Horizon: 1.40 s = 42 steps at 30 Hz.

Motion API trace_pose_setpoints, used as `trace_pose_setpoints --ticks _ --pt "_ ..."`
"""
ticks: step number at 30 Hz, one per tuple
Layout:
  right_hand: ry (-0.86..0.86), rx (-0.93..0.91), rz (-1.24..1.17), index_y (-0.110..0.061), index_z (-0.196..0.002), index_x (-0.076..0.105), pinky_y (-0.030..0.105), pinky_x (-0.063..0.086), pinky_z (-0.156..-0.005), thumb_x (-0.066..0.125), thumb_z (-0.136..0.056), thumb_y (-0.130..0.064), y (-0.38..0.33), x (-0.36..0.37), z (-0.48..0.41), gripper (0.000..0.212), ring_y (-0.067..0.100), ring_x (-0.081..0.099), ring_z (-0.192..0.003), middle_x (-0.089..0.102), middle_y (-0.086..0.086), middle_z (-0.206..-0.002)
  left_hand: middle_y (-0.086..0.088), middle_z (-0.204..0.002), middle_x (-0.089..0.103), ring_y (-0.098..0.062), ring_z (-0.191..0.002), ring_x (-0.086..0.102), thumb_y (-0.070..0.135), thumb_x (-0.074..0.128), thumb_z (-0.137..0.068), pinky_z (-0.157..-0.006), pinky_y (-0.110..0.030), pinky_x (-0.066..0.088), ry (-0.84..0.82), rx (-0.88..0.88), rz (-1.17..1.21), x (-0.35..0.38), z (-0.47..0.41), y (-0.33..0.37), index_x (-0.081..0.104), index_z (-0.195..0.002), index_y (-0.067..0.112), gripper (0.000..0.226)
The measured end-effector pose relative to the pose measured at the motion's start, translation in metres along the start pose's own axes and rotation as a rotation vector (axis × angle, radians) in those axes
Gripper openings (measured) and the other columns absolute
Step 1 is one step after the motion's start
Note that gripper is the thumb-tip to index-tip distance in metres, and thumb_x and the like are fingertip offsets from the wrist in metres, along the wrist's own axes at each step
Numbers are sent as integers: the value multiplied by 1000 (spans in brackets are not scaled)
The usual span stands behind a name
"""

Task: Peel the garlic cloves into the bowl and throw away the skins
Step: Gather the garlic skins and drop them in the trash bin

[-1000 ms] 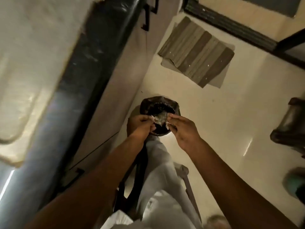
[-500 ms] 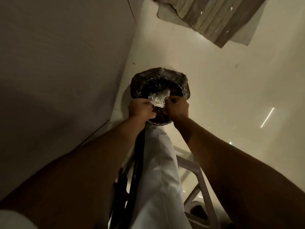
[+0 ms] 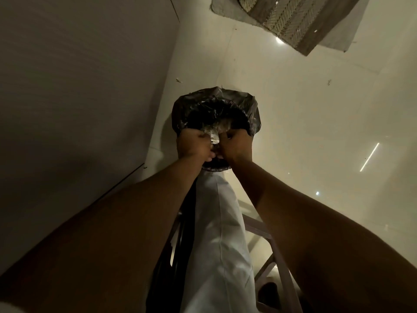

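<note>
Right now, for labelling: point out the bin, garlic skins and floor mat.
bin (image 3: 253,109), head view, liner's right rim.
garlic skins (image 3: 214,134), head view, pale clump's middle.
floor mat (image 3: 293,16), head view, striped middle.

Striped woven mat (image 3: 291,16) is lying on the glossy pale floor (image 3: 316,120) up top, with light streaks bouncing off the tiles. A plain cabinet front (image 3: 90,86) is running down the left. A pale frame (image 3: 277,267) is standing just beside a white trouser leg (image 3: 218,233).

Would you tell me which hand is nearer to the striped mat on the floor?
Right. The right hand grips the garlic skins over the bin, on the side toward the striped mat; the left hand grips them beside it, farther away.
</note>
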State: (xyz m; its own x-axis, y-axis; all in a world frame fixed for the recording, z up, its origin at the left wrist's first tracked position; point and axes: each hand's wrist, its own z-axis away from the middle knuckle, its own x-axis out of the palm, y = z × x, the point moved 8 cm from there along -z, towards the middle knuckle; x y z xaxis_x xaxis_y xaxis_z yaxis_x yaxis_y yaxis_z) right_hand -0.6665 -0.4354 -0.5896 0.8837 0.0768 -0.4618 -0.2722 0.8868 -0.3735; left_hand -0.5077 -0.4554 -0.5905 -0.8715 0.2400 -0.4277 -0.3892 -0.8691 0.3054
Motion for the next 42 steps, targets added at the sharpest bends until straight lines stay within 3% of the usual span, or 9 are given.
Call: trace_pose_setpoints --ticks 6,10,17,22,28,34,37,39,42 --pt "10 -48 -36 -9 -105 80 25 50 -74 70 -88 -3 -4 -1 4 20 13 65 -86 74 3 -96 -6 -82 75 -17 -49 64 13 78 -90 -40 -23 47 26 122 -22 0 -3 13 79 -111 23 23" --pt "53 -74 -33 -7 -108 79 24 48 -73 62 -99 -13 -3 -2 5 20 21 71 -87 77 7 -99 1 -97 78 -25 -85 75 23 81 -87 -71 -42 66 104 181 -91 -4 -5 15 80 -101 28 15" --pt "41 -60 -65 -8 -122 77 24 48 -87 64 -96 -9 -2 -12 18 29 25 71 -110 77 8 -119 -10 -106 77 -36 -96 76 4 68 -88 -86 -50 65 32 136 -35 5 -6 4 77 -114 20 33" --pt "88 -92 -52 -8 -110 79 25 48 -81 64 -92 -3 -9 -23 21 24 22 71 -98 78 7 -106 -10 -99 78 -25 -75 78 -1 86 -78 -67 -41 67 87 144 -28 -5 6 14 79 -104 15 31" --pt "60 -70 -118 -10 -101 79 25 53 -70 61 -99 -15 -7 -20 20 19 21 74 -83 78 6 -93 -4 -70 74 -29 -66 74 36 81 -88 -63 -49 65 170 187 -48 -12 13 19 66 -64 25 30" --pt "42 -72 -118 -14 -98 74 6 40 -57 72 -87 -10 -13 -33 42 12 -1 60 -74 71 -6 -87 4 -87 69 -16 -81 67 12 87 -78 -61 -24 50 105 203 -93 -20 40 32 66 -81 22 24" --pt "17 -50 -238 -20 -114 75 26 61 -82 72 -85 -8 -21 -45 66 32 7 71 -92 76 -8 -104 7 -99 65 -13 -89 65 5 80 -82 -68 -21 52 75 186 -3 -31 67 41 64 -102 24 31" --pt "28 -38 -323 -21 -109 80 44 64 -90 70 -87 -9 -28 -59 82 27 17 76 -95 80 -4 -102 3 -104 71 -21 -97 71 8 71 -91 -80 -36 63 85 144 97 -41 90 47 67 -96 29 22" --pt "-1 -98 -425 -15 -103 82 44 65 -90 71 -93 -3 -59 -91 129 19 16 79 -88 81 1 -95 1 -99 77 -23 -94 76 15 65 -97 -85 -46 65 96 156 216 -71 146 65 69 -79 34 26"
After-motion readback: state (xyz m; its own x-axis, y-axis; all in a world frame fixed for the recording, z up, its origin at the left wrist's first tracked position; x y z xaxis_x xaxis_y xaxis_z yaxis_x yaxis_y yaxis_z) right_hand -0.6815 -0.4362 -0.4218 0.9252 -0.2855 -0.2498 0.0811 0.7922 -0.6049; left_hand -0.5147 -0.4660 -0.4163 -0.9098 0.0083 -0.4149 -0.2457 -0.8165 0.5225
